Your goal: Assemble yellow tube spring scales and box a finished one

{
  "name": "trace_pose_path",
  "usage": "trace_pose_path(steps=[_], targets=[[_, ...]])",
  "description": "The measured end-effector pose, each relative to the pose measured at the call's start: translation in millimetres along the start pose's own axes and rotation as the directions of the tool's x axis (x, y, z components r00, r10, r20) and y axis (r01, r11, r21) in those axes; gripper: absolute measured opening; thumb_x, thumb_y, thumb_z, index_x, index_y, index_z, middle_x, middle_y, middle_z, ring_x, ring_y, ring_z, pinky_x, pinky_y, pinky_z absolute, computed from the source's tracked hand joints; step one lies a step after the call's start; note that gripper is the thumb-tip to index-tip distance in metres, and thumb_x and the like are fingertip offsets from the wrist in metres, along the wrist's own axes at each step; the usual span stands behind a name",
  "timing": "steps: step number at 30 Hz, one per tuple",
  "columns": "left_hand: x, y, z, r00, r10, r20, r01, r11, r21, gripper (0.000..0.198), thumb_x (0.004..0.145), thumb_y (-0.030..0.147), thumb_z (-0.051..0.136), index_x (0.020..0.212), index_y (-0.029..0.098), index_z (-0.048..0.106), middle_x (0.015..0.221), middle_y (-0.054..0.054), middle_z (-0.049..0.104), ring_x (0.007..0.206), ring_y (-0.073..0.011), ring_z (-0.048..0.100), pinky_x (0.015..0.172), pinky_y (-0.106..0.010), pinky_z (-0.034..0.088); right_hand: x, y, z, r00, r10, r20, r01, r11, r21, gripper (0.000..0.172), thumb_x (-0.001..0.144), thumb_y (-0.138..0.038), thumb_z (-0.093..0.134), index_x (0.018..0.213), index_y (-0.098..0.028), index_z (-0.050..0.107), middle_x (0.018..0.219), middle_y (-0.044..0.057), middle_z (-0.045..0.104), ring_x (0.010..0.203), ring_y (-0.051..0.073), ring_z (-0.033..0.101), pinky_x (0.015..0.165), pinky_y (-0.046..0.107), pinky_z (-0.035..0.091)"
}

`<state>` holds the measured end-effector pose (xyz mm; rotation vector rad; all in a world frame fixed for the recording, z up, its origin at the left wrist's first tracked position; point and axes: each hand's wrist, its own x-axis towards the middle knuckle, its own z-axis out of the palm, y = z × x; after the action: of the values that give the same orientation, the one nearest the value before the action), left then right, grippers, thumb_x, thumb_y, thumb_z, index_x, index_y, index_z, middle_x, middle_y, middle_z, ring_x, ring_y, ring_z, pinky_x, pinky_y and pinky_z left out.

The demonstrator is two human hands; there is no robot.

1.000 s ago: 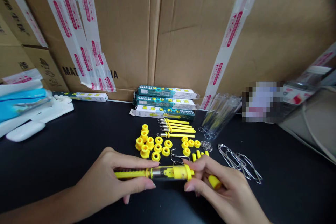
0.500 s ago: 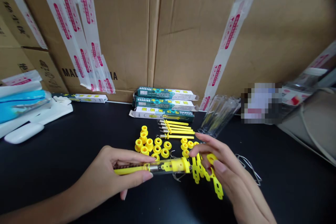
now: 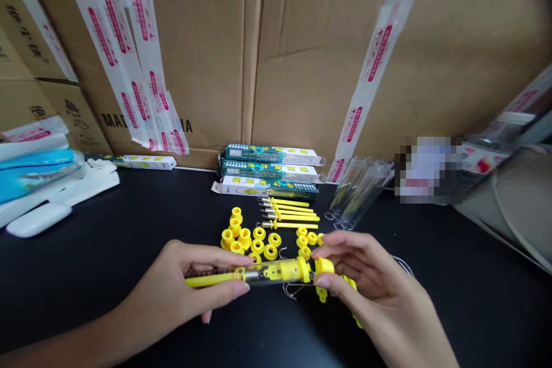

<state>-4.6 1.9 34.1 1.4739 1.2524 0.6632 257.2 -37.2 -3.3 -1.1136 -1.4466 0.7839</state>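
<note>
My left hand point(image 3: 185, 282) is wrapped round a clear tube point(image 3: 263, 273) that lies level, with a yellow rod and a spring inside and a yellow plug at its right end. Between thumb and fingers, my right hand point(image 3: 371, 282) holds a small yellow cap point(image 3: 324, 266) just right of the plug; a metal hook shows between them. Flat yellow pieces point(image 3: 321, 294) lie under my right hand, partly hidden. Behind the tube are several yellow collars point(image 3: 244, 237) and rings point(image 3: 271, 251), with smaller yellow caps point(image 3: 302, 240) near my right fingertips.
Yellow rods with metal ends point(image 3: 293, 217) lie before stacked narrow boxes point(image 3: 271, 171). Clear tubes point(image 3: 360, 190) stand right of them. Metal wires point(image 3: 403, 265) are beside my right hand. A white case point(image 3: 38, 220) sits at left; large cartons point(image 3: 207, 57) wall the back.
My right hand has moved left and turned, bringing the yellow cap up close to the tube's right end. My left hand and the tube have stayed almost still.
</note>
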Motion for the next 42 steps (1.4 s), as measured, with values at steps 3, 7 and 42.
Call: trace_pose_path(steps=[3, 7, 42], targets=[[-1, 1, 0.3, 1.000, -0.005, -0.004, 0.005, 1.000, 0.028, 0.032, 0.069, 0.037, 0.079, 0.096, 0.022, 0.088, 0.056, 0.004, 0.068, 0.044, -0.0074, 0.050, 0.046, -0.016, 0.048, 3, -5, 1, 0.999, -0.040, 0.019, 0.041, 0.996, -0.073, 0.008, 0.087, -0.030, 0.083, 0.094, -0.033, 0.080, 0.096, 0.000, 0.081, 0.086, 0.017, 0.078, 0.074, 0.016, 0.063], [-2, 1, 0.6, 1.000, 0.006, -0.006, -0.006, 1.000, 0.019, 0.031, 0.069, 0.036, 0.078, 0.096, 0.022, 0.088, 0.058, 0.003, 0.071, 0.045, -0.0071, 0.051, 0.045, -0.015, 0.048, 4, -9, 4, 0.992, -0.119, 0.038, 0.123, 0.983, -0.133, 0.012, 0.093, -0.028, 0.076, 0.098, -0.037, 0.082, 0.102, -0.003, 0.083, 0.096, 0.016, 0.078, 0.083, 0.016, 0.061], [8, -27, -4.6, 0.988, 0.151, 0.014, -0.151, 0.976, 0.157, 0.032, 0.077, 0.043, 0.078, 0.103, 0.026, 0.087, 0.059, 0.002, 0.072, 0.043, -0.0092, 0.055, 0.043, -0.015, 0.047, -3, 3, 3, 0.987, -0.075, 0.141, 0.111, 0.958, -0.264, 0.024, 0.101, -0.030, 0.065, 0.121, -0.037, 0.074, 0.112, 0.002, 0.077, 0.096, 0.017, 0.076, 0.080, 0.019, 0.061]])
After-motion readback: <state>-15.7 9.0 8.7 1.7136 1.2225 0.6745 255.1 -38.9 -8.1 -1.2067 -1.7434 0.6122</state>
